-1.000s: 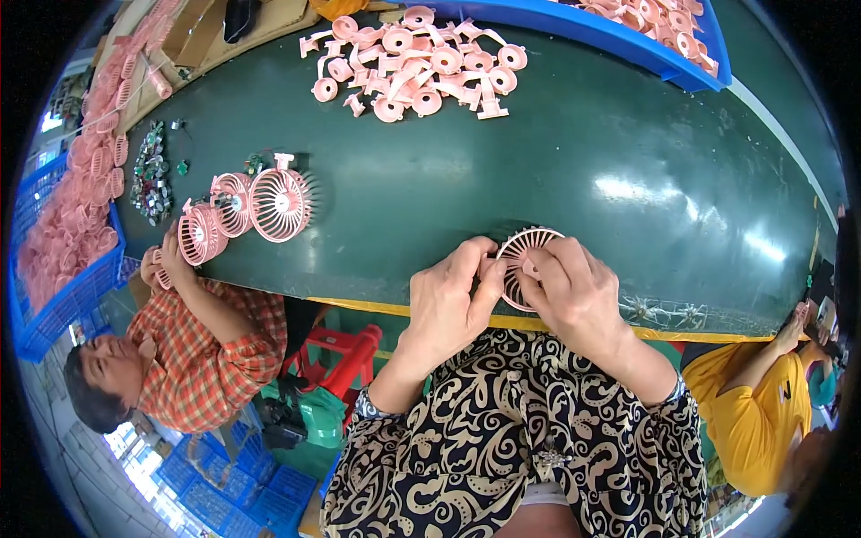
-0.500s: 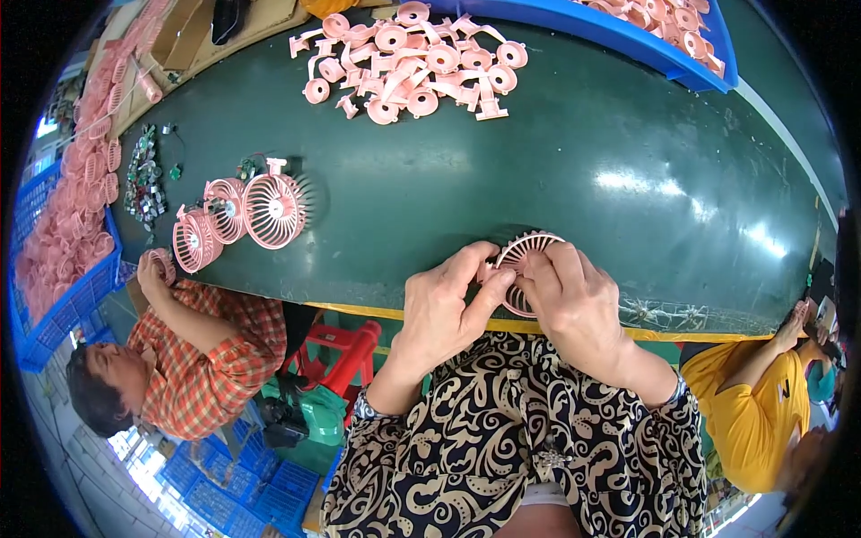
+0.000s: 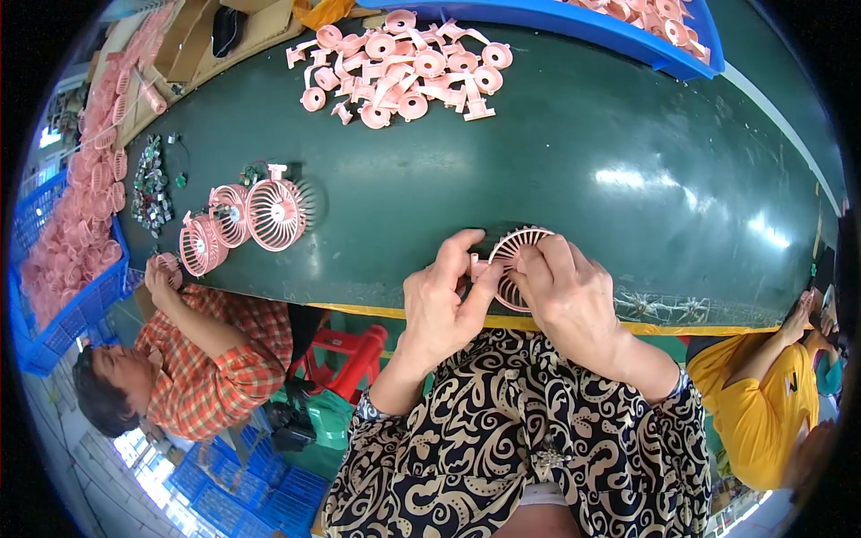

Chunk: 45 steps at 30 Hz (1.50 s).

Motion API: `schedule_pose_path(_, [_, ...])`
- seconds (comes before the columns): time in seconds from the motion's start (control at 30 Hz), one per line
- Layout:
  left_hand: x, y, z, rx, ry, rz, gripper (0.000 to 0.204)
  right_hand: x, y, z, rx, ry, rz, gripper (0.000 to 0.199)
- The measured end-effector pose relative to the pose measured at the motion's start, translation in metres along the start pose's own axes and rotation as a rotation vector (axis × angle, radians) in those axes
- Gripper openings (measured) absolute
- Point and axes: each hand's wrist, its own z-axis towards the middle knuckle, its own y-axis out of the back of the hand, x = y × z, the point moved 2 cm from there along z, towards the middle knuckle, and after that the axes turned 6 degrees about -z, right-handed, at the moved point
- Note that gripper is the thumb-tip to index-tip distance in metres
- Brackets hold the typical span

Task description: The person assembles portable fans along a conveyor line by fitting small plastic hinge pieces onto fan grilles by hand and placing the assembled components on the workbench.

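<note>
A round pink fan cage with thin ribs [image 3: 513,294] is held between both hands, close to the near edge of the green table. My left hand [image 3: 437,300] pinches the cage's side by a small pink stub, thumb toward the rim and index finger raised and bent. My right hand [image 3: 574,291] grips the opposite side, with thumb and fingertips reaching into the cage's open mouth. Those fingertips are partly hidden, so any small part between them cannot be made out. Further left on the table stand several similar pink fan cages [image 3: 275,215], with small green boards beside them.
Pink brackets with round cups [image 3: 413,106] lie heaped at the far side, near a blue bin [image 3: 628,51] of similar parts. Wired circuit boards [image 3: 151,193] lie at left. A person in a checked shirt [image 3: 220,363] handles a cage; another wears yellow [image 3: 758,403].
My left index finger has lifted off the cage, exposing the pink stub more. The right hand keeps its grip. The whole view has shifted slightly.
</note>
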Motion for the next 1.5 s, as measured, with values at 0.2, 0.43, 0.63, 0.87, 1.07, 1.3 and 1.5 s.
schedule_pose_path(0.2, [-0.001, 0.003, 0.003, 0.092, 0.134, -0.113, 0.033, -0.011, -0.012, -0.004, -0.088, 0.031, 0.08, 0.023])
schedule_pose_path(0.43, [-0.001, 0.005, 0.004, 0.117, 0.05, -0.046, 0.025, -0.007, -0.007, -0.006, -0.084, 0.033, 0.057, 0.029])
schedule_pose_path(0.63, [-0.002, 0.006, 0.004, 0.127, 0.011, 0.037, 0.024, -0.005, -0.01, -0.008, -0.022, 0.041, -0.014, 0.027])
schedule_pose_path(0.87, [-0.002, 0.004, -0.002, 0.079, 0.126, -0.008, 0.027, -0.006, -0.009, -0.005, -0.039, 0.044, -0.013, 0.021])
schedule_pose_path(1.07, [0.001, 0.004, -0.007, 0.011, 0.14, 0.074, 0.026, -0.01, -0.014, -0.008, -0.113, 0.038, 0.044, 0.022])
schedule_pose_path(1.3, [0.01, -0.004, -0.01, -0.033, 0.073, -0.021, 0.021, -0.009, -0.011, -0.008, -0.083, 0.061, 0.055, 0.024])
schedule_pose_path(1.5, [-0.005, -0.004, -0.006, -0.005, 0.065, 0.13, 0.024, -0.005, -0.006, -0.003, -0.002, 0.061, -0.01, 0.025])
